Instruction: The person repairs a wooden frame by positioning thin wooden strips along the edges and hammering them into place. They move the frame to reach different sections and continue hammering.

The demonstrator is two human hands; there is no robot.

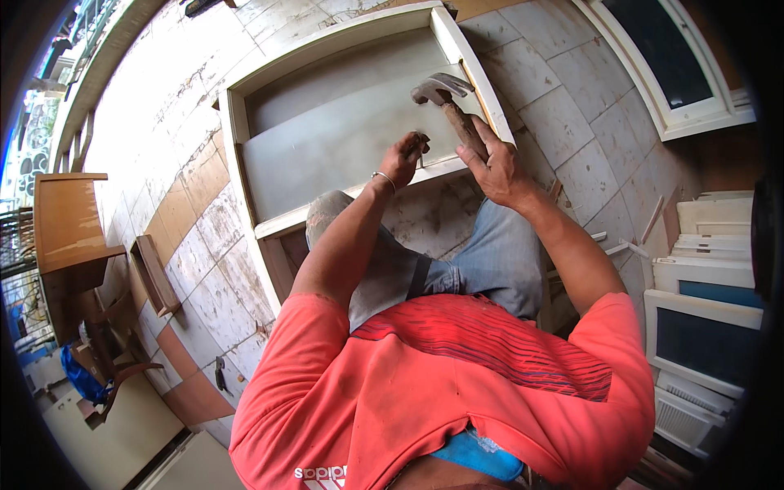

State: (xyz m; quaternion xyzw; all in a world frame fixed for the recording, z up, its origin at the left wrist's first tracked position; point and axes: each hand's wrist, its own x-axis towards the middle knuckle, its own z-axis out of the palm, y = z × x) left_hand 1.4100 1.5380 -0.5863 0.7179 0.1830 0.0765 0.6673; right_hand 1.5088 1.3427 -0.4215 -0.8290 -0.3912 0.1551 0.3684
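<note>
My right hand (498, 173) grips the wooden handle of a claw hammer (462, 122). Its metal head is raised above the glass, near the right side of a white frame (240, 163). At the frame's near rail, my left hand (400, 160) is closed, fingertips pinching what looks like a thin nail (421, 162) over the rail. The frame lies flat before my knees, with a greyish glass panel (327, 155) inside it. The hammer head is apart from the nail.
Pliers (220, 374) lie on the tiled floor (196, 290) at left, below a small wooden frame (153, 273). An orange-brown wooden cabinet (69, 220) stands far left. White framed panels (706, 335) are stacked at right, and another white frame (653, 90) lies upper right.
</note>
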